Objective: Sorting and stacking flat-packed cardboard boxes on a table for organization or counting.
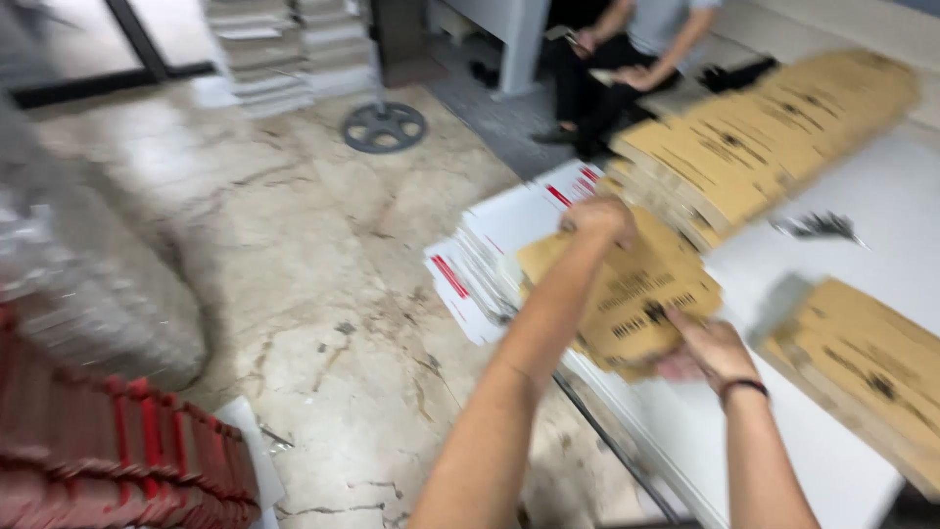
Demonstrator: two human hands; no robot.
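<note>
- Head view: both bare forearms reach forward and converge on a small bundle of flat brown cardboard pieces, the landmark for what follows.
- Left hand grips the bundle's far upper edge, fingers curled shut over it, forearm running diagonally up from the lower middle.
- Right hand, with a dark band at the wrist, clasps the bundle's near lower corner, thumb on top and fingers beneath.
- Bundle is held above the edge of a white table.
- Under and left of the bundle, a fanned stack of white sheets with red marks juts over the table edge.
- Beyond the bundle, a long row of similar brown cardboard lies on the table; right of it sits another brown pile.
- Far beyond, a seated person is partly visible.
- Left of the bundle spreads a veined marble floor; red ribbed items fill the near-left corner, blurred.
</note>
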